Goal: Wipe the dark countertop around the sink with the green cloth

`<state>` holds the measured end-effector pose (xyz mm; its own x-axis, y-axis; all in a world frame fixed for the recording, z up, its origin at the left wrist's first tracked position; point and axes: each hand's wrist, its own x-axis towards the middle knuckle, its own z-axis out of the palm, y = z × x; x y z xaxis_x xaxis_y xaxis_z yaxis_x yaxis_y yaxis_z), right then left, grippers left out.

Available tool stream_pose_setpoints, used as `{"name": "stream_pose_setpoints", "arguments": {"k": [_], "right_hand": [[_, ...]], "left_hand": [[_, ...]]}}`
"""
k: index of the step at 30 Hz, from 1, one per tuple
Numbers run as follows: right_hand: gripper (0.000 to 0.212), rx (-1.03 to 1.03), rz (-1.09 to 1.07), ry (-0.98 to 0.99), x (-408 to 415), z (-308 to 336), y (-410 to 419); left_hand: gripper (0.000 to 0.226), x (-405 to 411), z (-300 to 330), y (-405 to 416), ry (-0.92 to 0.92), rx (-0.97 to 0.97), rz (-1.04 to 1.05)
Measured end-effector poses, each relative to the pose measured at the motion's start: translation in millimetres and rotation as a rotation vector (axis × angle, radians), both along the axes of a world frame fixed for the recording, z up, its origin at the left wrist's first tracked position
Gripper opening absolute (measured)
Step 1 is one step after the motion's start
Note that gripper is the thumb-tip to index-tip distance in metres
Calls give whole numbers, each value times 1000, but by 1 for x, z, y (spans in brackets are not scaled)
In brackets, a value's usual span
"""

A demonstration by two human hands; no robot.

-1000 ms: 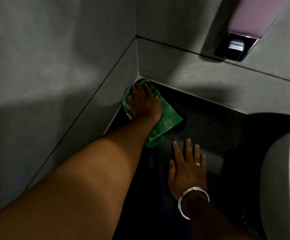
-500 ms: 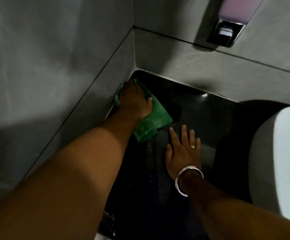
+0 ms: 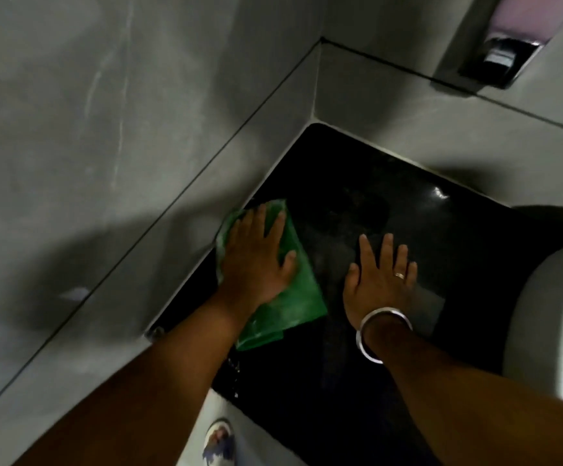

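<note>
Green cloth (image 3: 293, 297) lies flat on the dark worktop (image 3: 374, 203) at the centre of the frame, along the worktop's left edge where it meets the grey tiled wall (image 3: 105, 129). Its fabric is a bright, slightly translucent green with a faint sheen. It is folded over, and one folded corner hangs toward the lower centre of the frame. The upper end of the cloth reaches toward the corner of the worktop but does not touch it.

Left hand (image 3: 256, 260) rests palm-down on the cloth, covering its upper half. The fingers (image 3: 278, 223) are extended and slightly spread, pressing flat rather than pinching.

Right hand (image 3: 377, 280) lies palm-down on the bare worktop just beside the cloth, to its right, not touching it. Its fingers (image 3: 385, 250) are extended and lightly spread. A ring (image 3: 399, 275) is on one finger and a metal bangle (image 3: 379, 332) circles the wrist.

The worktop surface is glossy black with a light reflection at centre right. A white basin (image 3: 555, 314) sits at the right edge of the frame. A wall-mounted dispenser (image 3: 505, 52) occupies the upper right.
</note>
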<state>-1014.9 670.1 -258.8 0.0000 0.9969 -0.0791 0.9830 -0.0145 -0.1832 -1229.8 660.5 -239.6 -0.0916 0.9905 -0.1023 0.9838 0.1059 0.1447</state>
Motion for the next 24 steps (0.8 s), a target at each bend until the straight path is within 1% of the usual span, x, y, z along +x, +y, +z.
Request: {"name": "stream_pose_setpoints", "arguments": {"k": [3, 5, 6, 9, 12, 14, 15, 18, 19, 21, 22, 23, 24], "right_hand": [[58, -19, -3, -8, -1, 4, 0], [58, -27, 2, -15, -1, 7, 0], [58, -35, 5, -8, -1, 7, -1], [58, -32, -1, 5, 0, 7, -1], [57, -13, -12, 21, -2, 8, -3], [57, -4, -13, 25, -5, 9, -3], [57, -6, -9, 26, -5, 8, -2], [57, 3, -15, 27, 0, 5, 0], [57, 12, -17, 26, 1, 4, -1], [57, 21, -8, 12, 0, 3, -2], [57, 21, -16, 14, 0, 3, -1], [57, 17, -27, 18, 0, 3, -1], [57, 13, -27, 17, 0, 2, 0]], "left_hand": [[79, -54, -2, -104, -4, -21, -97], [78, -73, -2, -142, -4, -13, -156], [77, -75, -3, -147, 3, 4, -161], [76, -55, -1, -138, 30, 18, -77], [80, -4, -1, -130, 40, -16, -59], [82, 27, -1, -128, 0, -45, -76], [82, 28, -1, -129, -24, -45, -67], [82, -26, 1, -146, -16, -24, -9], [81, -52, 1, -155, 11, 1, -47], [79, -87, 2, -169, 57, 7, -187], [77, -91, 1, -170, 58, 13, -228], [75, -86, -1, -168, 53, 51, -211], [72, -75, -3, -167, 43, 81, -152]]}}
